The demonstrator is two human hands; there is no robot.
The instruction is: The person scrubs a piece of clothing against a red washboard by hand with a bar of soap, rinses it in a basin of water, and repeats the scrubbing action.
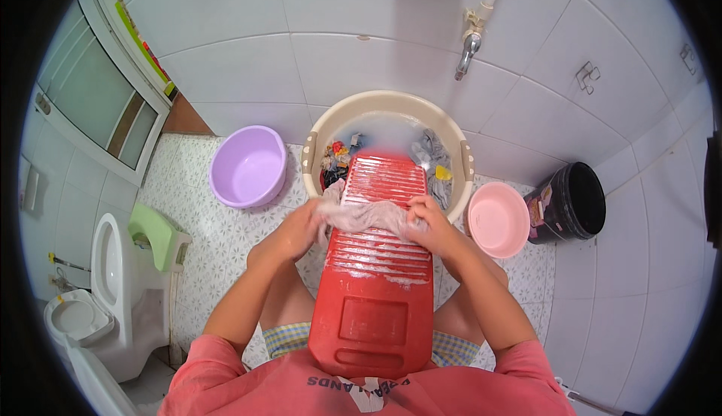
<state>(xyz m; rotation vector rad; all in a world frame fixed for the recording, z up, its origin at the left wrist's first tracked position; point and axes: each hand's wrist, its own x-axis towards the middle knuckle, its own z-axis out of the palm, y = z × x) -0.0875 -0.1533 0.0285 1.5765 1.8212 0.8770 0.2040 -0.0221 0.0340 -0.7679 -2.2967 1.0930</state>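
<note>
A wet, pale greyish-pink cloth (368,217) lies stretched across the ridges of a red washboard (372,265). My left hand (302,228) is closed round one end of the cloth, and my right hand (429,224) grips the other end near the board's right edge. White suds streak the ridges. The board leans from my lap into a large beige tub (391,100). Cloudy water fills the tub, with dark and multicoloured clothes (336,162) on its left and grey clothes (430,153) beside a yellow piece (444,172) on its right.
A purple basin (250,166) stands left of the tub. On the right are a pink basin (499,220) and a tilted black bucket (585,202). A tap (468,55) juts from the tiled wall. Far left are a green stool (158,235) and a toilet (124,288).
</note>
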